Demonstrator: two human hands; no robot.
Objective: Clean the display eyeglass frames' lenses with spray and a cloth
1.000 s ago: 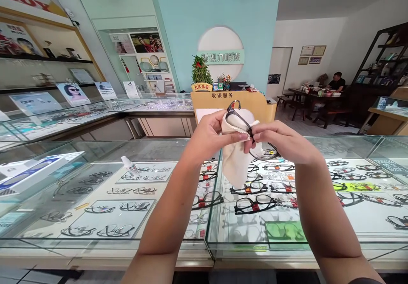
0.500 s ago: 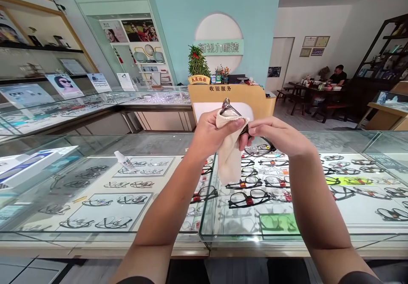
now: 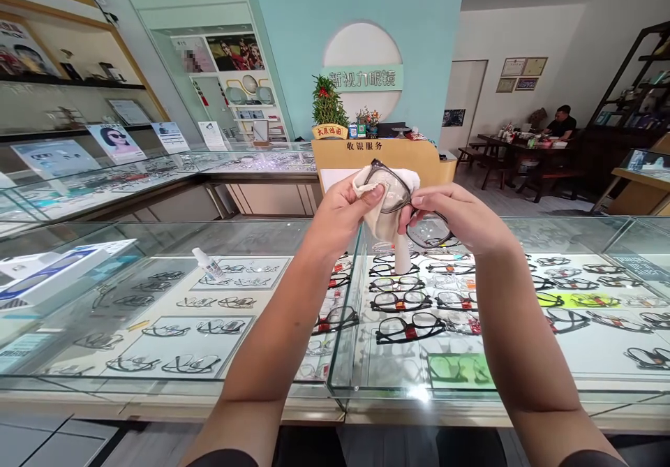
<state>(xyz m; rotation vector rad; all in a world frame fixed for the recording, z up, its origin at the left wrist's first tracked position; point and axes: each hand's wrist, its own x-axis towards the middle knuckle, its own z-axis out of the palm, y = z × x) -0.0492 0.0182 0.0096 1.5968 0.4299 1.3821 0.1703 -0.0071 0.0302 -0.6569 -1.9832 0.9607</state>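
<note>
Spanning the space between the hands, the glasses (image 3: 402, 196) sit raised above the glass counter (image 3: 262, 235), long axis sloping from upper left to lower right. The left hand (image 3: 343, 214) clamps the cloth (image 3: 381, 224) against the upper-left lens. The right hand (image 3: 465, 217), nearer the lower-right lens (image 3: 426, 230), pinches the glasses near the bridge.

Above the desk (image 3: 172, 406), eyeglasses (image 3: 398, 198) sit between the left hand (image 3: 338, 219) and right hand (image 3: 458, 216), a cloth (image 3: 382, 228) behind one lens. Rows of frames (image 3: 411, 327) lie inside the desk; a bottle (image 3: 208, 266) is on top, left, with a box (image 3: 63, 271) farther left. Behind stands a cash desk (image 3: 432, 163) bearing a plant (image 3: 329, 104).
</note>
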